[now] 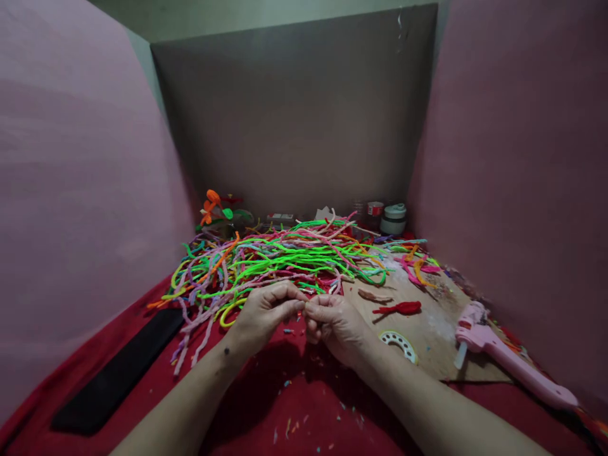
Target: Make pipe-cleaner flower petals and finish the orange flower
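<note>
My left hand [263,313] and my right hand [332,323] meet fingertip to fingertip just in front of a big pile of coloured pipe cleaners [285,256]. Both hands are closed in a pinch. What they pinch between them is too small and dark to name. The pile is mostly neon green, pink, purple and orange, and it spreads across the red cloth [266,392].
A cardboard sheet [427,329] at the right carries a red pipe-cleaner piece [401,308], a white curved piece [399,343] and a pink glue gun [494,354]. A black strip [118,373] lies at left. An orange flower shape [211,206] and small jars [387,218] stand at the back. Pink walls enclose both sides.
</note>
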Demonstrator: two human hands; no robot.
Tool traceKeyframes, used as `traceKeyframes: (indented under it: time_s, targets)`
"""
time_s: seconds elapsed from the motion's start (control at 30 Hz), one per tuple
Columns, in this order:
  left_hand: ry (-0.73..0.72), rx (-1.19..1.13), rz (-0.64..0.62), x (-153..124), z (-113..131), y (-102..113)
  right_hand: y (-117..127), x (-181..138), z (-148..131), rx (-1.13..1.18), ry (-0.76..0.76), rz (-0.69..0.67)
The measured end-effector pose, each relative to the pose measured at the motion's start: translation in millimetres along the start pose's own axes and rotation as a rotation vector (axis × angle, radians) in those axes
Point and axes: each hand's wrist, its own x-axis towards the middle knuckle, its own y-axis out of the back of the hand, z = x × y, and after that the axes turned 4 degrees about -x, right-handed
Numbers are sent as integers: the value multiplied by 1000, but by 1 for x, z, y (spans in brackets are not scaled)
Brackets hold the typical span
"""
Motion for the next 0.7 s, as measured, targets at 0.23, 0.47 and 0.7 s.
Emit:
traceKeyframes:
  time_s: [0.23,0.47,0.7]
  targets:
    - [-11,-4,62,-4,-3,-7,-1,-1,-3,0,-34,11]
    - [131,-327,-43,-2,-5,-7,1,0,-3,39,-20,-60]
    - [119,-452,-85,-1,-11,-4,3,-1,-4,51,0,-87]
